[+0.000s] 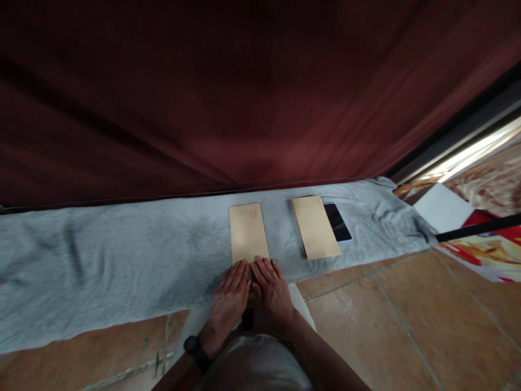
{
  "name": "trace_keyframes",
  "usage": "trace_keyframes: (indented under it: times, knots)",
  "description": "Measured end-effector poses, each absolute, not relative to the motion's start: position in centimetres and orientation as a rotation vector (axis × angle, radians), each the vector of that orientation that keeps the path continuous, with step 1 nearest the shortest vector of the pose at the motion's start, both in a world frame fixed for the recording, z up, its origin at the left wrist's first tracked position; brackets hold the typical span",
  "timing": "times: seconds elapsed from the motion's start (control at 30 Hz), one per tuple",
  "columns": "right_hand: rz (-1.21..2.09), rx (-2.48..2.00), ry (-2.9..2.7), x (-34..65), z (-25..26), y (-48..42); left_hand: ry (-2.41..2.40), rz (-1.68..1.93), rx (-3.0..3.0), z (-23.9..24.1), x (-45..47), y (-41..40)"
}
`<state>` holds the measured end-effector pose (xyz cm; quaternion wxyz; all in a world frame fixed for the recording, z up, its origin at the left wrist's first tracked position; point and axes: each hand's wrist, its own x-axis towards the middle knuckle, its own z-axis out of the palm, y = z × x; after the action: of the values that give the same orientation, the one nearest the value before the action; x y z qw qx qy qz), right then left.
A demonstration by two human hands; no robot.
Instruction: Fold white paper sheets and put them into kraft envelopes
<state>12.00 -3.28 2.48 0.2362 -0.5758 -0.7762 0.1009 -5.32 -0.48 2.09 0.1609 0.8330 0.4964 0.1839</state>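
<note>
A tan paper envelope (248,231) with small red print lies lengthwise on a grey cloth (134,255). Both hands rest on its near end, side by side. My left hand (232,290), with a dark watch on the wrist, lies flat with its fingers stretched forward. Beside it my right hand (272,287) is also flat, fingertips on the paper. Their fingers cover the envelope's near edge. To the right sits a thick stack of similar envelopes (316,227), slightly turned. It partly covers a dark-screened tablet or phone (337,221).
A dark red curtain (260,108) hangs behind the cloth. Orange floor tiles (386,315) run along the front. At the right are a dark frame bar (476,227), a white sheet (443,207) and a colourful printed sheet (488,250).
</note>
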Motion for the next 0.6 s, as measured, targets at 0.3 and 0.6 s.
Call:
trace_keyframes:
  times: [0.3,0.6]
  knots:
    - [0.192,-1.583,-2.167,12.2,1.9,-3.0,1.678,0.823,1.760,2.6,-5.1,1.8]
    - [0.121,-1.607,-2.142,12.1,1.3,-2.8,1.680,0.610,1.420,4.5,-4.4,6.4]
